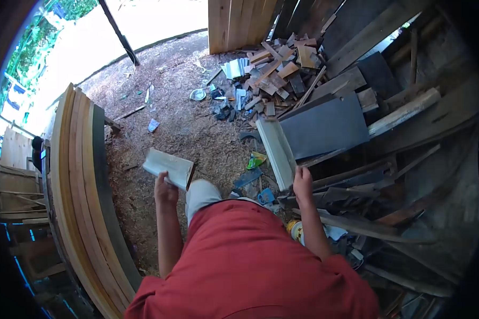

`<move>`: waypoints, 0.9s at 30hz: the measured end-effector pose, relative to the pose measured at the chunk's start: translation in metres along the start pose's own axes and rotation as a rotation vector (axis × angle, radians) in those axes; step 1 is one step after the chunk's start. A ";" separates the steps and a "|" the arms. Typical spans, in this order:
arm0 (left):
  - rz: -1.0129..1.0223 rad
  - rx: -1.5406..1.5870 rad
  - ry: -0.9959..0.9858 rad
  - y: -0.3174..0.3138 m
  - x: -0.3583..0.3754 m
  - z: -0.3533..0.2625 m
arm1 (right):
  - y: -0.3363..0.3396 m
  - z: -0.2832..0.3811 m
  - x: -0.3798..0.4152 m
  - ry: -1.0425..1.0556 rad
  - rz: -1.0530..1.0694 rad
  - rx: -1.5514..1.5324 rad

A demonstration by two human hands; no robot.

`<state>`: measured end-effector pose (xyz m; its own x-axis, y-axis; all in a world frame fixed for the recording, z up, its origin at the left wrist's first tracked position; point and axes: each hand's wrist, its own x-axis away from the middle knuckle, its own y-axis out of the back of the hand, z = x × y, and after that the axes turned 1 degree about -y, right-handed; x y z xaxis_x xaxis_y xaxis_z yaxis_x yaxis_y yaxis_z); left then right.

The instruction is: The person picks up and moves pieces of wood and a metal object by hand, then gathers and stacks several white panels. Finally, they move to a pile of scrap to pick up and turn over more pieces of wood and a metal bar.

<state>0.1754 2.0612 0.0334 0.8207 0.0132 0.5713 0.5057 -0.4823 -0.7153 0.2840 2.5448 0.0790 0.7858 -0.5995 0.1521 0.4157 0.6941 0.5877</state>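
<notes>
My left hand (166, 190) is closed on the lower edge of a short, pale, grooved wood piece (168, 167), which slants down to the right in front of my left leg. Closed on the bottom end of a longer pale board (278, 151) is my right hand (303, 183); that board leans up and to the left, beside a dark flat panel (324, 126). The two pieces are apart from each other. Fingers on the far side of both pieces are hidden.
Planks (85, 196) are stacked along the left side. A heap of wood offcuts (282, 74) lies ahead to the right, with loose boards (356, 226) along the right side. Shavings and litter cover the ground (181, 122). Upright boards (239, 24) stand at the top.
</notes>
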 end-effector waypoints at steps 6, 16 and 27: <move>0.011 -0.286 -0.163 -0.135 -0.077 0.006 | -0.038 0.097 -0.119 -0.009 0.032 -0.236; 0.329 -0.478 0.123 -0.350 -0.331 0.046 | -0.163 0.206 -0.321 0.120 0.117 -0.175; 0.504 -0.589 0.490 -0.513 -0.464 0.072 | -0.229 0.306 -0.460 0.240 0.038 0.167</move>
<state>-0.4452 2.3658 0.1063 0.6344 -0.6283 0.4503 -0.2093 -0.7004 -0.6824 -0.3128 2.5393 0.1179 0.8934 -0.4492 -0.0036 0.3183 0.6274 0.7107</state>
